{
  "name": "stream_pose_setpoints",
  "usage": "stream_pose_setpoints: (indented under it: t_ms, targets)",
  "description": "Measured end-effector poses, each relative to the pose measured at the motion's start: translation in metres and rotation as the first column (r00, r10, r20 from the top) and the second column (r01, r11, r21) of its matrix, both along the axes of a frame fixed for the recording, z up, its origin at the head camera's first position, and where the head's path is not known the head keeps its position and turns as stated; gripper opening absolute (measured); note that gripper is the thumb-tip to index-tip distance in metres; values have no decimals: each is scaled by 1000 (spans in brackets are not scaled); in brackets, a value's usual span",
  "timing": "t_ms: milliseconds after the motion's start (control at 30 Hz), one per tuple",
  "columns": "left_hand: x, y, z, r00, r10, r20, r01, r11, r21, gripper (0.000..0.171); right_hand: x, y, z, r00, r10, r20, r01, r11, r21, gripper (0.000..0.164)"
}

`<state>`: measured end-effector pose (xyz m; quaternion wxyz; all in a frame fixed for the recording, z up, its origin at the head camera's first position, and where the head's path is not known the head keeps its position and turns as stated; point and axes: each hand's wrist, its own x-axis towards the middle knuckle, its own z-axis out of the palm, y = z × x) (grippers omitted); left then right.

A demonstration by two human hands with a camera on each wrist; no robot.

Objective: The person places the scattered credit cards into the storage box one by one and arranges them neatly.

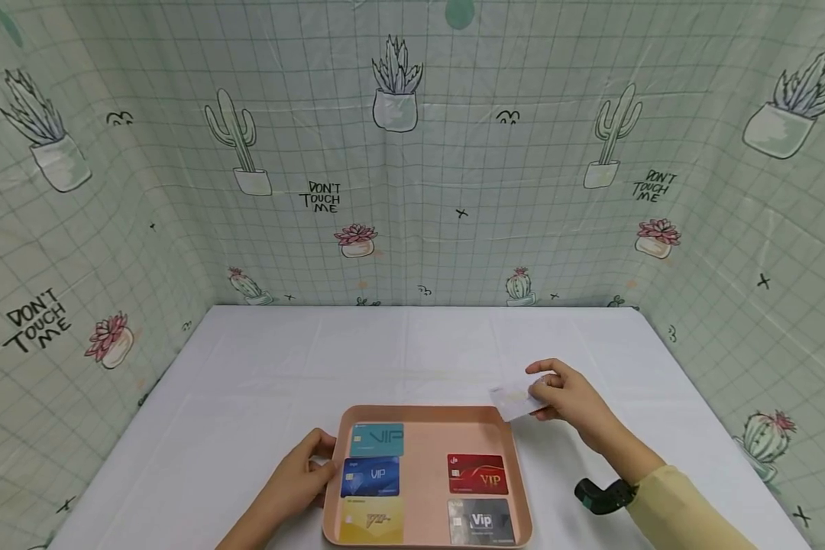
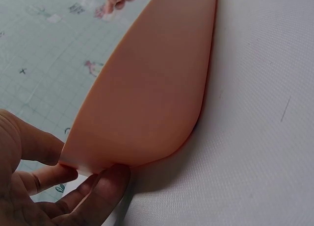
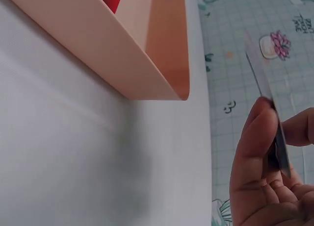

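Note:
In the head view, a pink tray lies on the white table with bank-style cards in two columns. Down its left side run a teal VIP card, a blue VIP card and a gold card. On the right are a red VIP card and a grey Vip card. My left hand grips the tray's left wall, fingertips at its rim in the left wrist view. Raised by the tray's far right corner, my right hand pinches a pale, shiny card between thumb and fingers.
White cloth covers the table, which extends beyond the tray on its left, right and far sides. A grid-patterned curtain with printed cacti encloses the back and both sides. A black wrist device sits on the right wrist.

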<state>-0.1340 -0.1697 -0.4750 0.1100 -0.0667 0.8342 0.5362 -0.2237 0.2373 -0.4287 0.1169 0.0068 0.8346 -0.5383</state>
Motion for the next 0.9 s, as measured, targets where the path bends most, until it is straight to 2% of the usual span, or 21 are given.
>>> stream_pose_setpoints:
  t_ms: [167,300,633,900]
  targets:
    - [0,0,1,1000,-5,4,5,1000,0,25,-1,0,0,999,-32,-23,33,999,40,43]
    - [1,0,1,1000,-7,5,7,1000,5,26,-2,0,0,998,-57,-7,57,998,21,41]
    - [1,-1,0,1000,-15,-6,15,1000,24,27,2,-2,-5,1000,-14,23,16,997,-77,41]
    - [1,-1,1,1000,-2,2,2,1000,11,27,2,-8,-6,1000,-7,23,9,996,-89,41]
